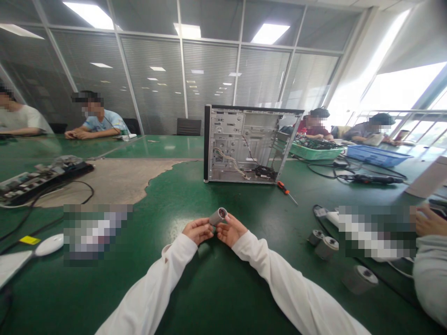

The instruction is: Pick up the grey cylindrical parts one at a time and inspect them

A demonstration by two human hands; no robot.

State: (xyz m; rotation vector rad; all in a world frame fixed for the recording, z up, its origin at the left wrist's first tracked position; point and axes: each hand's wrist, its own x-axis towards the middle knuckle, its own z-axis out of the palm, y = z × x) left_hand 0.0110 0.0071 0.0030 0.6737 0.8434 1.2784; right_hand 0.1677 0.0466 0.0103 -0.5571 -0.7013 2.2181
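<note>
Between my two hands is a short grey metal cylinder (218, 217), tilted so that its end with a dark, coppery inside faces up and to the right. The fingers of my left hand (198, 230) close on its left, lower side. My right hand (232, 229) grips it from the right, thumb near the rim. Both hands are just above the green table (216, 288). Beyond them an open computer case (244, 144) stands upright, its metal inside and loose cables showing. An orange-handled screwdriver (287, 191) lies at the case's lower right corner.
Several similar grey cylinders (327, 248) stand at the right, near another person's hand (431, 219). Green (316, 152) and blue (379, 156) baskets sit farther back. A power strip with plugs (45, 181) and cables lies left. Other people sit around the table.
</note>
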